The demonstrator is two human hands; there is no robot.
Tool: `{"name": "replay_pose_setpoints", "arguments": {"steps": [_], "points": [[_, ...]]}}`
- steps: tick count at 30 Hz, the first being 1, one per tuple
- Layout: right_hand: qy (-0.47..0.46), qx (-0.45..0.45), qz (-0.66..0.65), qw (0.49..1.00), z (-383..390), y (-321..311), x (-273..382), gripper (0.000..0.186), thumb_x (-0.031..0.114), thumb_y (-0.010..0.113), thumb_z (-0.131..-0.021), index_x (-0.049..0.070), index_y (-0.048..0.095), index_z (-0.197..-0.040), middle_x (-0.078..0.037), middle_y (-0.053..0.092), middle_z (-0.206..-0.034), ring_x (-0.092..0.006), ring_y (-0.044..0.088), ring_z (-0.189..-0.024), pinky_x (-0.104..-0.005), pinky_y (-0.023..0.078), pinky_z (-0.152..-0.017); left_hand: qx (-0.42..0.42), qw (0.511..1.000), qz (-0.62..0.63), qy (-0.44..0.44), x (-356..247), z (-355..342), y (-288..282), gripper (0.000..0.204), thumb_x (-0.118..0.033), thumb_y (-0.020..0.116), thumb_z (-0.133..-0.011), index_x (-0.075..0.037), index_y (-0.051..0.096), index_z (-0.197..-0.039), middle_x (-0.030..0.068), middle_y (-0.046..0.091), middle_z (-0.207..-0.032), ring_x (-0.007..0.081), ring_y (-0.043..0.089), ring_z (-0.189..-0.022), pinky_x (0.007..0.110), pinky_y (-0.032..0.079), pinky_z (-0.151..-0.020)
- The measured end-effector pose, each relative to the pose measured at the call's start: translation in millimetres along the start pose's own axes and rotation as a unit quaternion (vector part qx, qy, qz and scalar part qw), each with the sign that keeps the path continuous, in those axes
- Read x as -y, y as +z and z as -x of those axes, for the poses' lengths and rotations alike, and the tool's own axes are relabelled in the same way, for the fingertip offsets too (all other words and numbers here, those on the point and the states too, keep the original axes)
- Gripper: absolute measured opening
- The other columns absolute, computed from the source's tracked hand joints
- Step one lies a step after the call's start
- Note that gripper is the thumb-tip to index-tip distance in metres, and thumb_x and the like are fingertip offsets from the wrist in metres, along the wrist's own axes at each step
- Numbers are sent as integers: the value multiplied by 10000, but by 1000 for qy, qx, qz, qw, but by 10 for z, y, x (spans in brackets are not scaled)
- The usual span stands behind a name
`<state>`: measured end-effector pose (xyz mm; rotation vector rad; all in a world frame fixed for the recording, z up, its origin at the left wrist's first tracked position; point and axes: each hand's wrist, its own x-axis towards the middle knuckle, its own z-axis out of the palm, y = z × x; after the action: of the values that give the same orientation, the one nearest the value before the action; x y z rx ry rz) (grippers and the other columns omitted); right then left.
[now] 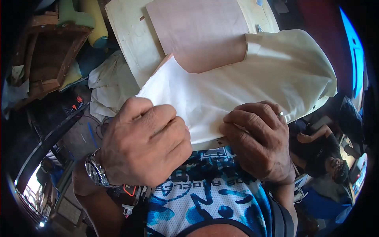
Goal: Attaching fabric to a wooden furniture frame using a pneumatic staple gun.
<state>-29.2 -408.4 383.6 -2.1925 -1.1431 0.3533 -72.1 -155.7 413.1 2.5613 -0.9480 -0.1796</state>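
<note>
White cloth (237,83) lies lengthwise, lower-left to upper-right.

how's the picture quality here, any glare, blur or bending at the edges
Head view: bright daylight washes out the white cloth, little fold detail; left hand and right hand are sharp; fisheye bends the wooden board edges; corners go black; a blue glare streak at the right rim.

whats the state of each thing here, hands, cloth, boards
left hand: curled into a fist, pressing on the near edge of the white cloth
right hand: fingers bent, gripping the cloth's near edge
white cloth: laid over the board, partly folded, corner lifted at left
brown plywood sheet: flat, lower edge under the cloth
pale board: flat, underneath the sheet and cloth
wristwatch: worn on the left wrist
</note>
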Motion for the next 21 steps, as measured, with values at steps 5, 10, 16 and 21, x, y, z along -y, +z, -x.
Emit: {"name": "replay_pose_setpoints", "arguments": {"steps": [5, 10, 16, 21], "points": [[53, -34, -9, 998, -25, -65, 53, 383, 236, 776, -737, 56, 681, -1061, -103, 655, -1048, -280, 631, -971, -420, 490, -820, 22, 999, 29, -35, 45, -6, -23, 215, -93, 689, -659, -26, 637, -856, 57, 600, -889, 226, 617, -845, 390, 453, -771], [83, 14, 33, 996, -5, -107, 59, 414, 266, 791, -759, 82, 698, -1117, -78, 657, -1078, -256, 625, -1024, -427, 491, -874, 25, 999, 16, -26, 47, 58, 15, 181, -84, 696, -680, -32, 615, -833, 53, 582, -866, 217, 606, -821, 382, 452, -748], [18, -43, 20, 999, 37, 81, -8, 307, 139, 740, -687, 42, 690, -974, -81, 646, -943, -233, 634, -864, -369, 474, -735, 72, 996, 46, -20, 88, -8, -2, 227, -132, 724, -744, -40, 612, -918, 67, 591, -916, 218, 584, -797, 378, 447, -714], [-21, -73, 27, 997, 67, 131, -4, 384, 138, 706, -586, 12, 695, -948, -110, 636, -924, -248, 633, -851, -374, 487, -686, 21, 992, 79, -96, -85, -98, 115, 358, -249, 738, -804, -41, 649, -1082, 73, 594, -999, 205, 552, -778, 379, 438, -709]]}}
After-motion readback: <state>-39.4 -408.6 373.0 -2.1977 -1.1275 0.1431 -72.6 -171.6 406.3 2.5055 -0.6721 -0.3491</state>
